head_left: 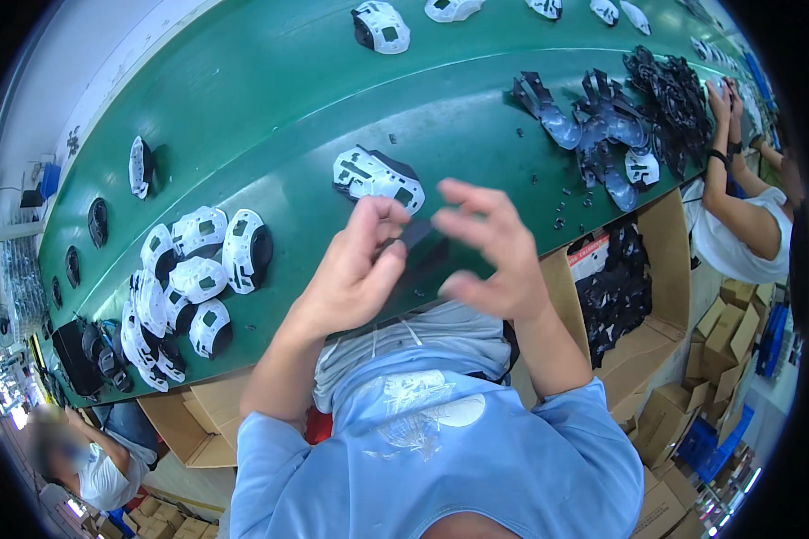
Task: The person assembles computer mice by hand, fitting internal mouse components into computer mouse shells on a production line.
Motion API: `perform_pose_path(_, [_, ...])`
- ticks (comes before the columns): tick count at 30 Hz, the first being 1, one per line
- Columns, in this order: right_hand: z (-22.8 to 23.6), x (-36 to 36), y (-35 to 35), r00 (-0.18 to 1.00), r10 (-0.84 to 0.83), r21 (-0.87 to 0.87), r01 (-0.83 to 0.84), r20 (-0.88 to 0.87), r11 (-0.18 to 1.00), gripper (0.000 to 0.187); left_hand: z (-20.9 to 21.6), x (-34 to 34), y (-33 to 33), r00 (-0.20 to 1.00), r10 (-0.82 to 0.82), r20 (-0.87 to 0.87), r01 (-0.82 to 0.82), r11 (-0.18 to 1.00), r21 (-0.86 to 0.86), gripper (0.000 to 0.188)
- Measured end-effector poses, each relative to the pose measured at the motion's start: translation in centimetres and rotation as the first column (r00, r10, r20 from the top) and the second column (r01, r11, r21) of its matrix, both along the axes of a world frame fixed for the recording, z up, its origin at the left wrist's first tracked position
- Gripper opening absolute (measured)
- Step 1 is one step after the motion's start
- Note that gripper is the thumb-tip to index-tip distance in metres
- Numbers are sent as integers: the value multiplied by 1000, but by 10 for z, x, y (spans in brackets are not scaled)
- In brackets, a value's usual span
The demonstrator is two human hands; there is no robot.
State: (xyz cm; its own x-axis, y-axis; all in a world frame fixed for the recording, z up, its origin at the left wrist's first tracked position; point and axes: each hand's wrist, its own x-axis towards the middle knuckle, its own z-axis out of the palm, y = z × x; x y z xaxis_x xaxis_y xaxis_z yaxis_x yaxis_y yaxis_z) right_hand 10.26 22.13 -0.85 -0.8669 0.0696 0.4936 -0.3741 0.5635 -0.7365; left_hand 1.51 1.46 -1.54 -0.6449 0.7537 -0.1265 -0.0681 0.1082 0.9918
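Note:
Between thumb and fingers of my left hand (355, 265) is a small dark piece (415, 235), blurred and partly covered, so its exact kind does not show. My right hand (494, 247) hovers just to its right with fingers spread, holding nothing I can see. Right beyond my left fingertips, a white-and-black shell shaped like a computer mouse (377, 178) lies on the green table (297, 207). Its upper side has dark cut-outs.
Several similar shells (198, 280) are heaped at left. Far right lie a pile of black plastic parts (665, 99) and smoky curved pieces (593, 135). Below the table's right edge stands a cardboard box (661, 296) holding black scraps. Co-workers sit at right (742, 202) and lower left (108, 463).

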Motion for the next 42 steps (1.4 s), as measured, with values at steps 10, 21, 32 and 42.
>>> perform_pose_path(10, [-30, -5, 28, 999, 24, 109, -19, -45, 994, 53, 29, -60, 5, 914, -42, -404, 6, 996, -90, 63])
perform_pose_path(21, [-46, 6, 53, 958, -284, 520, 219, 47, 826, 47, 1, -78, 4, 505, -447, -738, -177, 784, -595, 71])
perform_pose_path(32, [-31, -13, 17, 972, -213, -21, 216, 103, 976, 41, -44, -43, -29, 823, 365, -436, -322, 931, 171, 43])
perform_pose_path(42, [-41, -39, -91, 982, -127, -450, 52, -138, 892, 42, -32, 2, -8, 873, 466, -147, -359, 815, 455, 107])
